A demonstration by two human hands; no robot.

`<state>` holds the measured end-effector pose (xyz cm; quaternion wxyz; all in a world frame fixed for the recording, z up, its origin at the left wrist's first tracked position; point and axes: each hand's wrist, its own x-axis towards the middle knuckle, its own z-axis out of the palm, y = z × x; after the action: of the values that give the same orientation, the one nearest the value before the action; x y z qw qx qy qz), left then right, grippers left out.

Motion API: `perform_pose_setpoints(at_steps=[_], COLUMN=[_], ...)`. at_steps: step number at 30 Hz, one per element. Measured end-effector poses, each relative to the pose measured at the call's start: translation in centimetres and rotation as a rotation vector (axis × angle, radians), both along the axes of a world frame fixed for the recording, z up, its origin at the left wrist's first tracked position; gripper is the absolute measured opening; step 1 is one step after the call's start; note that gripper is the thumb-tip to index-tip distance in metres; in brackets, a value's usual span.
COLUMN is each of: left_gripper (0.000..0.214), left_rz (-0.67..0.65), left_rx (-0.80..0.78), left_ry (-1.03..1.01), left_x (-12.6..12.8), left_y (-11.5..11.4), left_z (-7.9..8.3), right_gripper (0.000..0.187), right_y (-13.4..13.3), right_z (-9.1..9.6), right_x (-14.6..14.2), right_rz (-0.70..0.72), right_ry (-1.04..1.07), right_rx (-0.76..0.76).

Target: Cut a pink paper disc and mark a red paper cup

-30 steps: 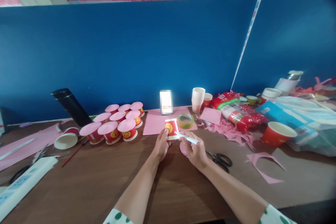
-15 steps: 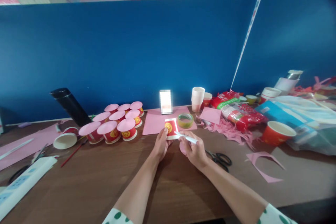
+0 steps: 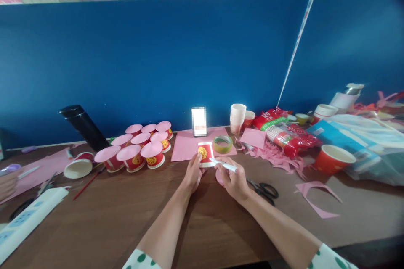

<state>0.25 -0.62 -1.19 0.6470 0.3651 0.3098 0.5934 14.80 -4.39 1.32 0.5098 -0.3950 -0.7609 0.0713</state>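
Observation:
My left hand [image 3: 191, 174] grips a small red paper cup [image 3: 206, 151] with a gold round emblem and white edges. In my right hand [image 3: 235, 181] is a slim white pen [image 3: 225, 165], its tip at the red side of the cup. A pink paper disc [image 3: 219, 177] shows partly beneath my right fingers. Just behind the cup lie a roll of green-yellow tape [image 3: 222, 144] and a pink sheet [image 3: 183, 147]. Black-handled scissors [image 3: 268, 192] rest right of my right hand, partly covered by it.
Several red cups topped with pink discs [image 3: 128, 152] stand left, near a tipped cup [image 3: 78, 168] and a black flask [image 3: 83, 126]. Another person's hand [image 3: 8, 185] is at the far left. Pink scraps [image 3: 284, 157], a red packet [image 3: 284, 130] and an orange cup [image 3: 334, 159] lie right.
Another person's hand has come in at the left edge, over the pink paper there. My own hands, the cup and the pen have hardly moved.

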Motion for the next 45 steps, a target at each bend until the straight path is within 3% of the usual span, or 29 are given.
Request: perform_pose_setpoints(at_steps=[45], left_gripper=[0.029], left_rz=[0.020], left_rx=[-0.011], left_ry=[0.002], left_x=[0.09], left_y=[0.24], left_z=[-0.23], right_gripper=[0.017], right_y=[-0.09], right_z=[-0.28], right_x=[-0.02], right_rz=[-0.009], right_ry=[-0.022], right_rx=[0.000])
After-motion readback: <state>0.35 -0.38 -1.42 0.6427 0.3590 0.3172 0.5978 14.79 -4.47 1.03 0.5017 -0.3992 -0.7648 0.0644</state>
